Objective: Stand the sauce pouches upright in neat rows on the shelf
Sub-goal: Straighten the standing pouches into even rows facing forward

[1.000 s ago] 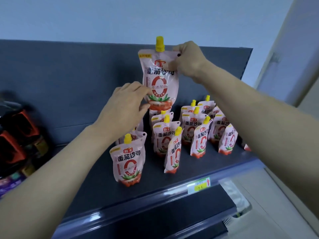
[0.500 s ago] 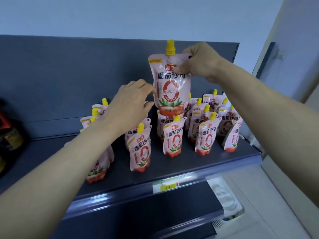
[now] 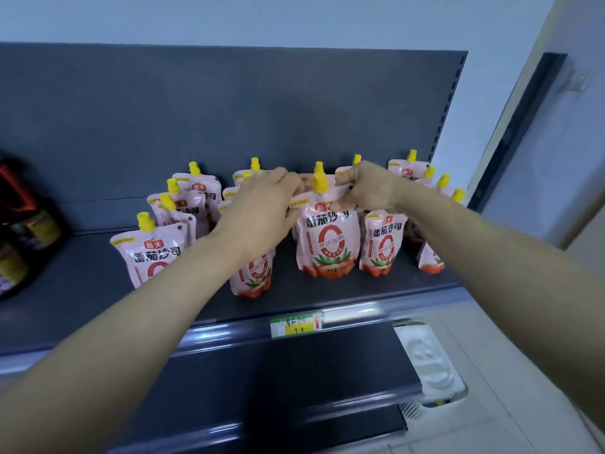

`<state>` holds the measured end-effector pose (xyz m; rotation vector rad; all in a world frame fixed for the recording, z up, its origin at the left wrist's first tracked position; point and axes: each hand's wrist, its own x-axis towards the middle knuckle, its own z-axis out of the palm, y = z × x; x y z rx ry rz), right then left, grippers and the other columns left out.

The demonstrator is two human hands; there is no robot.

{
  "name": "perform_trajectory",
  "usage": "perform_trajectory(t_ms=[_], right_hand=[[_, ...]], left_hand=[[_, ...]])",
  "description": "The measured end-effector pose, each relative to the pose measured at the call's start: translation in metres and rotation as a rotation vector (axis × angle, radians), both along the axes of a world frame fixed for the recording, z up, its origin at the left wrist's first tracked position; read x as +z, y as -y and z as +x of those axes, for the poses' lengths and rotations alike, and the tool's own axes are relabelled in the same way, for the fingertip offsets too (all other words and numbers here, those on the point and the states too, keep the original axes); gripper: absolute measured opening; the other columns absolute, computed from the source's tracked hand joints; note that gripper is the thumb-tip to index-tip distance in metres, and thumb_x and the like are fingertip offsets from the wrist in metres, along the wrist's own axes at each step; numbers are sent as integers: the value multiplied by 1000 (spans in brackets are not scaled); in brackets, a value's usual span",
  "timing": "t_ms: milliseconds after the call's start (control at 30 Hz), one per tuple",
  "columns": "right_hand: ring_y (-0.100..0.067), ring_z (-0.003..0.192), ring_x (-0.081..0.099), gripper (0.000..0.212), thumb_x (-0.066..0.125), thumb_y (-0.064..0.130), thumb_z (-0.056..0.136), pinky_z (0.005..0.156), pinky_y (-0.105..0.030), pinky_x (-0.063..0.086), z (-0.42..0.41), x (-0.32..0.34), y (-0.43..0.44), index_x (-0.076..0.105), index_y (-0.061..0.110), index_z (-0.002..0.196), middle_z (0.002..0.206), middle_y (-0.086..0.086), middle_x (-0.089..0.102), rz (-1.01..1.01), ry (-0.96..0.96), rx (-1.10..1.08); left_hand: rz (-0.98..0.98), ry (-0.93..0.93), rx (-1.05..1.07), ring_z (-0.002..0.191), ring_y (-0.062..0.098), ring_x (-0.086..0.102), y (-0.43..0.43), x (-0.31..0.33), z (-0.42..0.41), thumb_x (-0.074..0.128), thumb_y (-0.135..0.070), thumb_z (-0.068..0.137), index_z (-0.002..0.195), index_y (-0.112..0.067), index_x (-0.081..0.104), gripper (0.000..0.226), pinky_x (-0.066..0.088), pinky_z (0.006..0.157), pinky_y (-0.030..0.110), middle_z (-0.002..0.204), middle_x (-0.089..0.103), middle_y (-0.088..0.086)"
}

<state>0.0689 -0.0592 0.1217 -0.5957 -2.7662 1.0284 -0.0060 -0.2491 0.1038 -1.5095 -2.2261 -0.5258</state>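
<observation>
My right hand (image 3: pixel 370 188) pinches the pink yellow-capped plastic sauce pouch (image 3: pixel 327 240) at twelve o'clock; left hand (image 3: pixel 262 208) curled beside; letting go carelessly could topple it onto neighbours.

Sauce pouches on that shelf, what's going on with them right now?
A person is stocking pink sauce pouches on a dark shelf. Both hands grip the top of the front pouch: the right hand pinches its upper right corner, the left hand its upper left edge. Its base sits at shelf level, upright. Other pouches stand around it in loose rows.

Held pouch (image 3: pixel 327 237) lowered from mid-air onto shelf (image 3: pixel 327 294), front row.
</observation>
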Motion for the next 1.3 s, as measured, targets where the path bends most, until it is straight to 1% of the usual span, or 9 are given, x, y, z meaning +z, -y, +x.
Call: perform_trajectory(t_ms=[100, 200, 300, 367, 500, 733, 833, 933, 1300], right_hand=[[-19, 83, 59, 27, 75, 4, 78, 89, -39, 55, -3, -27, -1, 70, -1, 104, 86, -9, 67, -44, 35, -63], [-21, 84, 59, 29, 73, 0, 78, 91, -48, 54, -1, -46, 2, 66, -13, 104, 93, -24, 67, -97, 39, -129], [-29, 89, 64, 16, 70, -4, 80, 88, -41, 56, 4, -54, 2, 66, -10, 94, 92, -16, 62, -220, 76, -165], [-29, 88, 66, 19, 67, -6, 82, 81, -36, 57, 5, -53, 0, 67, -6, 101, 91, -12, 65, -228, 119, -165], [-17, 65, 59, 18, 66, -4, 83, 57, -20, 52, 4, -39, 5, 70, -2, 101, 76, -5, 62, -1, 203, -107], [-19, 88, 62, 25, 70, 3, 81, 85, -28, 50, 15, -11, 8, 70, 4, 106, 93, 1, 64, 145, 147, -104], [-13, 88, 59, 19, 69, 6, 84, 82, -23, 44, 24, -1, 8, 71, 6, 103, 95, -1, 66, 126, 56, -137], [-15, 88, 61, 14, 67, 8, 85, 88, -29, 49, 31, 2, 12, 72, 6, 97, 97, -4, 69, 223, 30, -152], [-32, 100, 61, 28, 50, 18, 92, 85, -41, 53, 42, 5, 14, 66, 9, 114, 108, -14, 68, 698, 185, -166]], left_hand=[[-67, 3, 11, 101, 28, 53, 1, -8, 1, 55, -26, 89, 107, -10, 56, 24, 38, 87, 38, 107, 59, 9], [-136, 17, 18, 106, 27, 52, 3, -17, 0, 54, -27, 89, 111, -11, 55, 28, 39, 92, 40, 112, 58, 8], [-170, 28, 9, 106, 26, 51, 3, -23, -3, 55, -25, 88, 112, -13, 54, 27, 39, 93, 39, 114, 57, 6], [-189, 41, -7, 107, 26, 51, 0, -26, -4, 54, -24, 89, 113, -12, 54, 27, 39, 95, 40, 115, 57, 6], [-212, 50, -49, 109, 25, 50, -4, -29, -5, 54, -24, 89, 115, -14, 53, 28, 39, 97, 41, 116, 56, 6], [-187, 43, -104, 103, 24, 51, -10, -26, -9, 55, -23, 88, 110, -13, 53, 24, 42, 90, 40, 112, 56, 6], [-169, 40, -139, 103, 23, 51, -16, -25, -9, 55, -24, 89, 111, -13, 54, 25, 43, 90, 38, 113, 57, 5], [-172, 16, -169, 107, 24, 50, -24, -25, -6, 54, -23, 89, 114, -13, 54, 27, 42, 92, 39, 118, 56, 5], [-156, -157, -224, 116, 26, 49, -36, -15, 7, 52, -17, 90, 116, -11, 53, 27, 36, 99, 39, 121, 56, 8]])
